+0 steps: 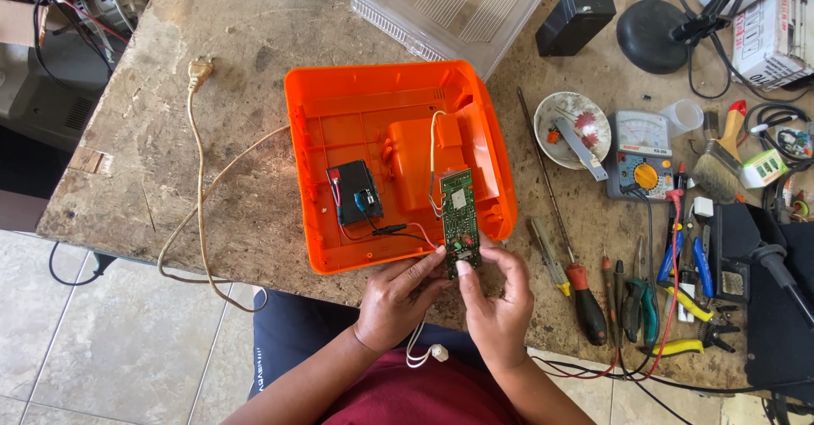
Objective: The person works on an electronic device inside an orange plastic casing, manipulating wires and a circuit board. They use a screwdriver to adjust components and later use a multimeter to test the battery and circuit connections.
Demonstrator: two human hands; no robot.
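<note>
Green circuit board [460,221] is pinched at its near end by both hands: left hand [397,298] w/ fingers closed on its left edge, right hand [500,306] w/ thumb pressed on top. Orange housing [373,111] lies just beyond hands, small black battery [356,191] inside it, up-left of left hand. Screwdrivers & pliers [638,306] lie right of right hand.

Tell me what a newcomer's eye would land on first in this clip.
The bright orange plastic casing lying open in the middle of the worn wooden bench stands out first, with a small black battery inside it. At its near edge, the left hand and right hand hold a narrow green circuit board between them. To the right lies a clutter of screwdrivers, pliers and a meter.
</note>
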